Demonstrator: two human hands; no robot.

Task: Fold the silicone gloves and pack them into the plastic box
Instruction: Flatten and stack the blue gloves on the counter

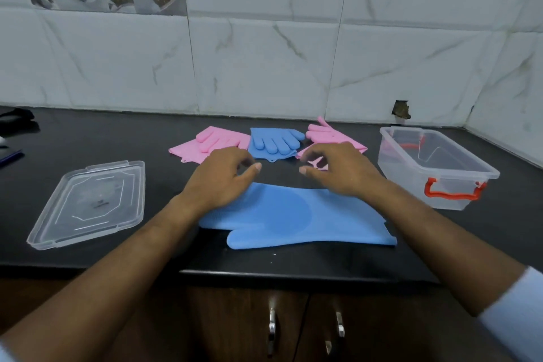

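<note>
Currently, the left hand point(221, 175) rests its heel on the finger end of the near blue glove point(293, 216), fingers loosely curled and lifted, gripping nothing. The right hand point(338, 169) sits over the cuff end of the same glove, fingers relaxed and half bent, holding nothing; whether its palm touches the glove cannot be told. The near blue glove lies flat across the front of the black counter point(117, 141), thumb pointing toward the front edge. Behind the hands, in a row near the wall: a pink glove point(217, 141), a folded blue glove point(276, 141), and a second pink glove point(329, 135) partly hidden by the right hand. The plastic box point(435, 167), open, with red handles, stands to the right. Its clear lid point(91, 203) lies flat to the left.
</note>
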